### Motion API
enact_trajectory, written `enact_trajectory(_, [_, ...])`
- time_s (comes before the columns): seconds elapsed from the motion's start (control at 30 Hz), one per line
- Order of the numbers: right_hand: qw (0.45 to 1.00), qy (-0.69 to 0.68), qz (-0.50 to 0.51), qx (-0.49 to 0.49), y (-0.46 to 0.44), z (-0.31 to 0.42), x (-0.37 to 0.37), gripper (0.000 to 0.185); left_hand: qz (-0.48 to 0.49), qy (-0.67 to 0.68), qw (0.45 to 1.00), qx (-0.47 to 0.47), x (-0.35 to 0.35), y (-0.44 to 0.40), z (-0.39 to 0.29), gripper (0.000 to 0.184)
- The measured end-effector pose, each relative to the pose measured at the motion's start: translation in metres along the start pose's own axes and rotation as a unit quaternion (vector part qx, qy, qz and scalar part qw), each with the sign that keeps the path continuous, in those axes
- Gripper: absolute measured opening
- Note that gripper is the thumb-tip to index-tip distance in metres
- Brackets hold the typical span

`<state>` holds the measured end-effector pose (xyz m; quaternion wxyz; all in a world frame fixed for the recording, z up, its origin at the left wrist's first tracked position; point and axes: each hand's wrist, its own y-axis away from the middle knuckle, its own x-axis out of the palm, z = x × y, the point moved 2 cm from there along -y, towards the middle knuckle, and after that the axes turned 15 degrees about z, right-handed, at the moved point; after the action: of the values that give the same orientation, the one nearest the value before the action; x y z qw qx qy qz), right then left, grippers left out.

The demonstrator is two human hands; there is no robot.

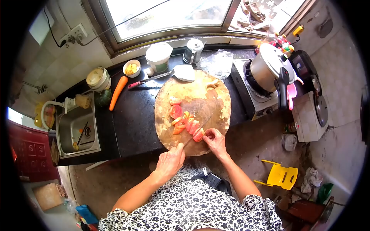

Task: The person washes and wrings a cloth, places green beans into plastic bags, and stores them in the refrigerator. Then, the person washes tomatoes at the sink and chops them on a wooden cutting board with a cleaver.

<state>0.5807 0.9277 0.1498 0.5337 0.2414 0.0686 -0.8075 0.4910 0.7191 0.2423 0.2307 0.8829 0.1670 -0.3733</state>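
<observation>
My left hand [170, 161] is closed round the handle of a knife [188, 143]. Its blade slants up and to the right over the round wooden chopping board [221, 96]; much of it is hard to make out. Fingers of my right hand [216, 143] pinch a cut piece of tomato [198, 134] near the board's front edge, right of the knife. More tomato slices [179, 127] lie in a loose heap left of the blade, with a larger tomato chunk [175, 111] behind them. A spatula [184, 72] rests with its wide white end on the board's back edge.
Left on the black counter lie a carrot [118, 93], a bowl of yellow pieces [132, 68], a white tub [158, 56] and stacked bowls [98, 79] beside the sink [77, 153]. A pressure cooker [268, 67] stands on the stove at right. Below is a yellow chair [282, 176].
</observation>
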Motion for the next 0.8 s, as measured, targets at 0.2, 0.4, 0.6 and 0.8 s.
enact_trajectory(0.2, [1.000,-0.003,-0.008,-0.018,-0.003,-0.008,0.009,0.020,0.014,-0.044,0.999,-0.005,0.039,-0.017,0.021,0.015])
enact_trajectory(0.4, [0.995,0.093,-0.022,-0.030,0.001,0.011,0.016,0.035,-0.028,-0.044,0.999,-0.002,0.043,-0.022,0.016,0.012])
enact_trajectory(0.6, [0.982,0.142,-0.078,-0.092,-0.011,0.014,0.014,0.039,-0.007,0.003,1.000,-0.026,0.017,-0.007,0.009,0.014])
enact_trajectory(0.8, [0.989,0.144,-0.011,-0.012,0.000,0.027,0.019,0.057,-0.026,0.023,0.999,-0.033,0.006,0.004,0.010,0.016])
